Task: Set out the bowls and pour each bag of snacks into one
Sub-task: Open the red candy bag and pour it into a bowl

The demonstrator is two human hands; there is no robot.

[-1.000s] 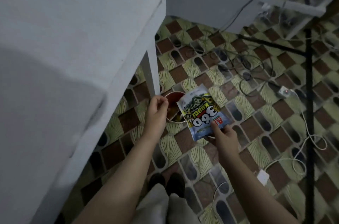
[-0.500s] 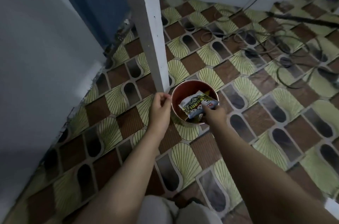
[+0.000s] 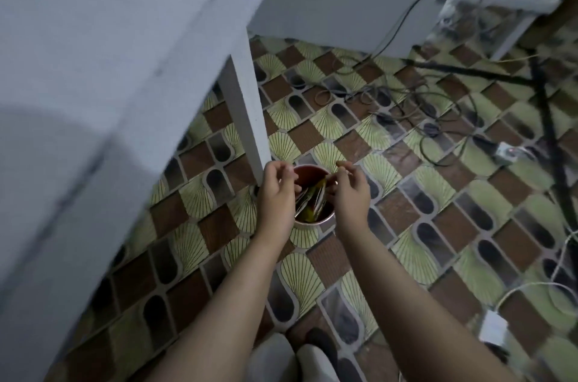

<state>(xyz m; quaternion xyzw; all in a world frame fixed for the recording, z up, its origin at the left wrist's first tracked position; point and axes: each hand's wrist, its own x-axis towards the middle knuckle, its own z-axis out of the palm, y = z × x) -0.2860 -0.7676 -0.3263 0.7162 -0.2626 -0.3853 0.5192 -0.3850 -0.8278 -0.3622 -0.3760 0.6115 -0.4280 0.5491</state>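
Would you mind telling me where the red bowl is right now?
In the head view the red bowl sits on the patterned floor, right of the white table leg, between the left hand and right hand.

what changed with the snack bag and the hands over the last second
The right hand put the snack bag down into the red bowl and let go; both hands now hover over the rim, the left hand empty. The bowl stayed on the floor by the table leg.
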